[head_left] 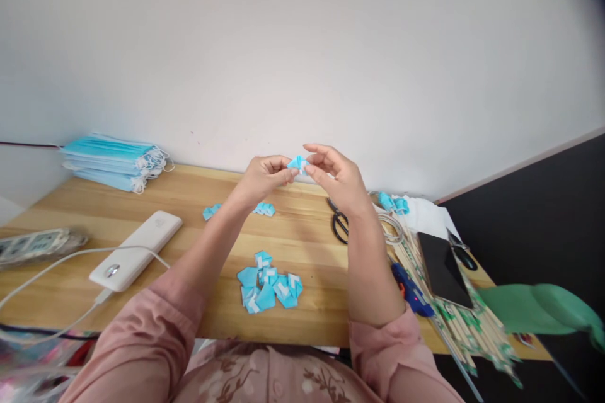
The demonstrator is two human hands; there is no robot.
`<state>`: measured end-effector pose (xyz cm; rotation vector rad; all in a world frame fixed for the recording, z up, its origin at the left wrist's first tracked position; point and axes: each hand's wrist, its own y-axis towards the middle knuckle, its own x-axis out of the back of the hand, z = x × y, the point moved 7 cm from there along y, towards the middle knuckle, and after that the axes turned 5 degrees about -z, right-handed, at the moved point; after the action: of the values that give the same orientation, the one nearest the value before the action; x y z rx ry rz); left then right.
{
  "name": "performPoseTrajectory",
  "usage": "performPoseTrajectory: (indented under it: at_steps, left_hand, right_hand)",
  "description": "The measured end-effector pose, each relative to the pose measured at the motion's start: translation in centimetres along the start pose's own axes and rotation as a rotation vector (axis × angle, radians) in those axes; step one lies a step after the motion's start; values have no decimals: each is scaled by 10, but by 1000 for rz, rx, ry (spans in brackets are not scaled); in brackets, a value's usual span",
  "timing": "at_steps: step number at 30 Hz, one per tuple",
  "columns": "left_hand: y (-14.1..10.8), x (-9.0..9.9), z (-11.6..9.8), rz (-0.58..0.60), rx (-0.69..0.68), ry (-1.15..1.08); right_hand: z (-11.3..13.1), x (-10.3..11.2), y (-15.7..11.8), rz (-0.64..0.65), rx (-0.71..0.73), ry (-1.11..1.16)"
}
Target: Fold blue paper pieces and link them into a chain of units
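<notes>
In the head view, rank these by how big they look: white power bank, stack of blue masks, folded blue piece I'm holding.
1. Stack of blue masks
2. White power bank
3. Folded blue piece, partly covered by fingers

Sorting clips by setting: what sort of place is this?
Probably a small craft workspace, perhaps at home: light-brown wooden tabletop, loose pile of folded blue-and-white pieces, black-handled scissors.

My two hands — left (265, 177) and right (341, 181) — hold one folded blue piece (297, 164). I count one power bank (135, 253), one power strip (38, 245), one phone (444, 269), one glue gun (410, 289), two black-handled tools (466, 258) and one mask stack (108, 157). The blue pieces in the near cluster (267, 296) and the wrapped chopsticks (472, 334) overlap too much to count.
</notes>
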<state>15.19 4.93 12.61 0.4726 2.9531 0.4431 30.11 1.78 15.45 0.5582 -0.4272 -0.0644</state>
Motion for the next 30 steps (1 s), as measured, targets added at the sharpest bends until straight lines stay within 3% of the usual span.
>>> performPoseTrajectory:
  at_steps: [13, 22, 30]
  left_hand:
    - [0, -7, 1, 61, -48, 113]
    - [0, -6, 2, 67, -43, 120]
    - [2, -4, 4, -2, -69, 99]
  right_hand:
    - [3, -4, -1, -107, -19, -36]
    - [4, -5, -1, -53, 11, -5]
    - [17, 2, -5, -189, 70, -131]
